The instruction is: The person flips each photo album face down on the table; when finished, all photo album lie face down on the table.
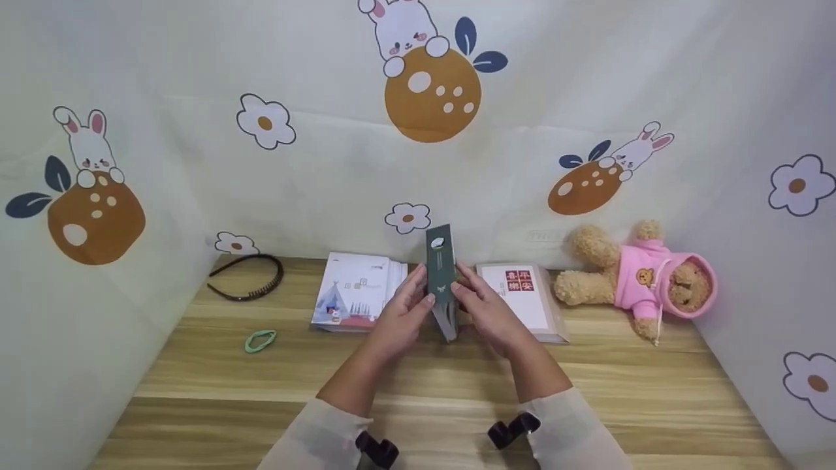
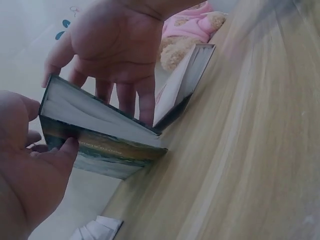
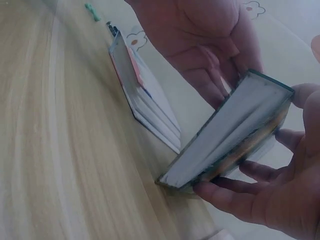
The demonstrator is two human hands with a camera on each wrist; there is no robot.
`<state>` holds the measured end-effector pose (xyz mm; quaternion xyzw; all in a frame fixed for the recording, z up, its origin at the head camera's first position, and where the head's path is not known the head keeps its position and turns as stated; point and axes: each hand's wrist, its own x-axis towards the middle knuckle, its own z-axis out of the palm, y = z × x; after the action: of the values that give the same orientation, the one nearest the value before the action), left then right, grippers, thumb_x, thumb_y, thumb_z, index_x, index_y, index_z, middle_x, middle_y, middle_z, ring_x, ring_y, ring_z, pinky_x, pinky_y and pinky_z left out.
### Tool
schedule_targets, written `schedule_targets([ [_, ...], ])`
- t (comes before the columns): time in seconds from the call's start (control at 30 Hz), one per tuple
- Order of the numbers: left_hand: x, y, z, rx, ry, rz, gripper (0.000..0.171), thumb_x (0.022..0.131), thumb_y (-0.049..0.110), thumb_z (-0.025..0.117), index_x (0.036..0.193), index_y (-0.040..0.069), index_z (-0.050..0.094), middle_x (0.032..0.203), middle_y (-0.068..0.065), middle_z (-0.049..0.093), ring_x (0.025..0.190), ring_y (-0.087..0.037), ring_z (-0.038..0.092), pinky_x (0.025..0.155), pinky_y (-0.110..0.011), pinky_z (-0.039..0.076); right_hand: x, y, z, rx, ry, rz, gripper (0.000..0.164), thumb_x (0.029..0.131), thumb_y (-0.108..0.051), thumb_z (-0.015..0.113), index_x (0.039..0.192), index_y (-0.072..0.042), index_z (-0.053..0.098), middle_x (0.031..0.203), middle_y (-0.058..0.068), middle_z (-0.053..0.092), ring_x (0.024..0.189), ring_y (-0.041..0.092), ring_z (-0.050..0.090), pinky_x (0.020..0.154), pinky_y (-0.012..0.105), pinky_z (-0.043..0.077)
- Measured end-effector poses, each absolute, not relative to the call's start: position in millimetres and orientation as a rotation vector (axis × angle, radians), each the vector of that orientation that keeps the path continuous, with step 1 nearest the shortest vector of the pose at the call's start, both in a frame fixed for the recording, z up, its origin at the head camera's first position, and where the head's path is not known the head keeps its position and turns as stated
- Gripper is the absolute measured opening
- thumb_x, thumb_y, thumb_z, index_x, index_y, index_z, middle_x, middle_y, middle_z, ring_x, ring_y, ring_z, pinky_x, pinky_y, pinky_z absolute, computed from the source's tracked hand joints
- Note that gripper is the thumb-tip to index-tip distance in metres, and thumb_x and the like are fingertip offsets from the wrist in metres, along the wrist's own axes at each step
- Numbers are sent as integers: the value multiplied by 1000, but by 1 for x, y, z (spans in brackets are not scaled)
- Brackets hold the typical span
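Observation:
Between both hands stands a green photo album, upright, its spine facing up toward me and its pages slightly fanned below. My left hand grips its left side, thumb near the spine and fingers on the cover. From the right, my right hand holds the opposite cover, its thumb at the spine's edge. The left wrist view shows gold-toned lettering on the green cover, with the album's lower end right at the tabletop. In the right wrist view, spread fingers press against the near cover.
A white album with a tent picture lies left of the hands, one with red characters right. Farther left are a dark headband and a green hair clip. A pink-hooded teddy bear lies right, before the patterned cloth wall.

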<state>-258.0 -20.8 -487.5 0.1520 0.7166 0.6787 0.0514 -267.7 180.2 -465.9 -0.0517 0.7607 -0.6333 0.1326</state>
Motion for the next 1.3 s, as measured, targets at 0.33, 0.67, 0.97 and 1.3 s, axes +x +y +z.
schedule_targets([
  [0.33,-258,-23,-497,303,2096,2013,67,108,50,58,169,40,31,179,-7,26,156,-41,45,124,-58,44,-268,181,-469,-121,2166,-1857,54,113,-41,46,162,-57,33,174,7,36,150,50,49,110,71,52],
  [0.67,-262,-27,-500,252,2455,1676,68,103,68,54,160,33,51,170,-12,44,155,-42,46,126,-65,39,-272,182,-474,-250,2539,-1706,58,115,-30,40,171,-20,27,175,15,34,159,38,40,129,58,38],
  [0.97,-261,-29,-505,315,2561,1393,55,109,45,54,157,18,56,169,-16,45,158,-41,41,131,-63,32,-281,198,-478,-88,2680,-1600,55,109,-20,61,162,-14,48,165,11,51,111,24,72,73,33,63],
  [1.3,-259,-30,-494,287,2591,1368,46,109,38,55,144,11,66,137,-13,72,125,-33,66,115,-57,51,-283,206,-479,-108,2744,-1387,59,101,-27,74,154,-8,58,152,16,64,106,29,74,87,42,65],
])
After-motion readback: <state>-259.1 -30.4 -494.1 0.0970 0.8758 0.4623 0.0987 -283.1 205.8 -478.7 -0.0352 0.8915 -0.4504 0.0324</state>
